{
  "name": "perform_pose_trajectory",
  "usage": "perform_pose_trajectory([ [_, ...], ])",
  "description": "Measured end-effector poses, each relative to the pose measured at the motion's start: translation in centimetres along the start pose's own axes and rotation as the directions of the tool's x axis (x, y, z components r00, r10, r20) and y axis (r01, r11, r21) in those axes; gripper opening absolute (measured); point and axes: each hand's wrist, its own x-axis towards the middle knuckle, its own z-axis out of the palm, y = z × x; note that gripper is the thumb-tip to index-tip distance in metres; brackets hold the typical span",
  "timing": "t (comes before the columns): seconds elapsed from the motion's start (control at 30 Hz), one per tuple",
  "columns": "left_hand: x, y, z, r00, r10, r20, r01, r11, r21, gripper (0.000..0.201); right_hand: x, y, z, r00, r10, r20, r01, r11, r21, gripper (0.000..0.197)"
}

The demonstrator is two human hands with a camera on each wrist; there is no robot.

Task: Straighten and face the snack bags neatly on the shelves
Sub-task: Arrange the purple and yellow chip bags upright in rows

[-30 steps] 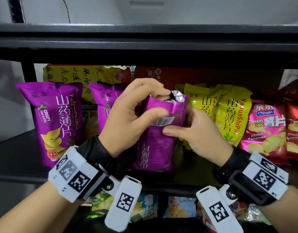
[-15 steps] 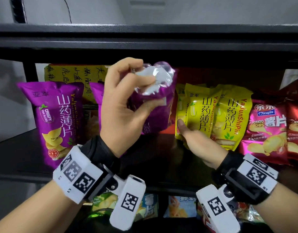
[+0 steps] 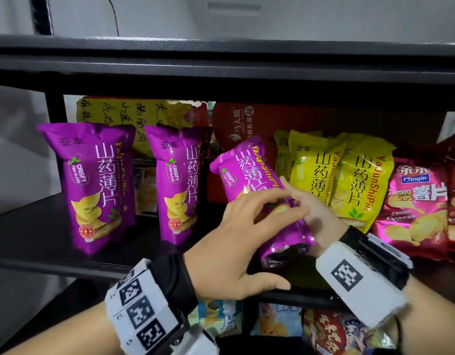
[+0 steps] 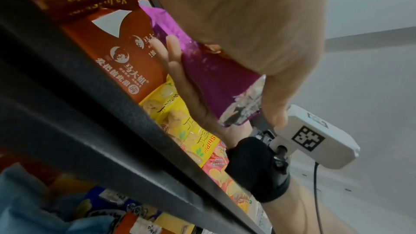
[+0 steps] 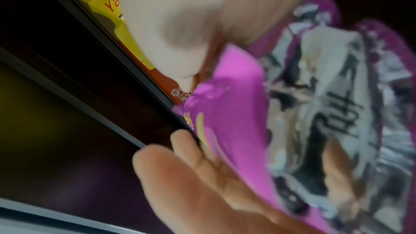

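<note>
While both hands — left hand (image 3: 236,242) gripping, right hand (image 3: 311,213) cupping behind — tilt the purple yam-chip bag (image 3: 249,175), yellow yam-chip bags (image 3: 349,175) crowd its right.

Purple yam-crisp bag (image 3: 249,175) tilted left, front facing out

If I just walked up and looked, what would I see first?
First you'd spot the tilted purple bag in the middle of the shelf, held between the left hand in front and the right hand behind it. Two matching purple bags stand upright to its left, and bright yellow bags stand to its right.
</note>
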Motion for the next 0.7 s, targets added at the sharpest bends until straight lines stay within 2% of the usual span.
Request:
perform_pose_trajectory([
  [0.07,-0.4,0.0,0.1,0.999,-0.042,-0.030,0.043,0.999,0.034,0.072,0.4,0.5,-0.2,1.000,0.008,0.013,-0.009,0.995,0.096,0.049],
  [0.17,-0.6,0.0,0.6,0.981,-0.142,-0.136,0.146,0.989,0.026,0.055,0.1,1.4,-0.2,0.992,0.001,0.127,-0.028,0.976,0.214,0.040],
  [0.3,-0.8,-0.2,0.9,0.932,-0.264,-0.248,0.238,0.963,-0.130,0.037,-0.3,1.2,-0.3,0.970,-0.048,0.238,-0.005,0.977,0.215,0.049],
  [0.4,-1.0,-0.7,1.1,0.905,-0.320,-0.282,0.281,0.945,-0.171,0.035,-0.5,0.7,-0.5,0.962,-0.050,0.270,0.012,0.990,0.142,0.042],
  [0.47,-1.2,-1.1,1.3,0.895,-0.353,-0.272,0.324,0.935,-0.148,0.052,-0.6,0.4,-0.4,0.965,-0.097,0.244,0.075,0.992,0.098,0.038],
  [0.53,-1.3,-1.5,1.5,0.887,-0.406,-0.221,0.370,0.910,-0.187,0.087,-0.6,0.4,-0.1,0.969,-0.160,0.189,0.150,0.986,0.067,0.049],
  [0.6,-1.3,-1.8,1.7,0.876,-0.452,-0.166,0.418,0.885,-0.203,0.113,-0.6,0.5,0.5,0.967,-0.224,0.117,0.221,0.974,0.039,0.051],
  [0.7,-1.2,-2.4,1.9,0.864,-0.487,-0.126,0.460,0.866,-0.196,0.118,-0.5,1.0,0.6,0.954,-0.292,0.062,0.295,0.954,-0.048,0.043],
])
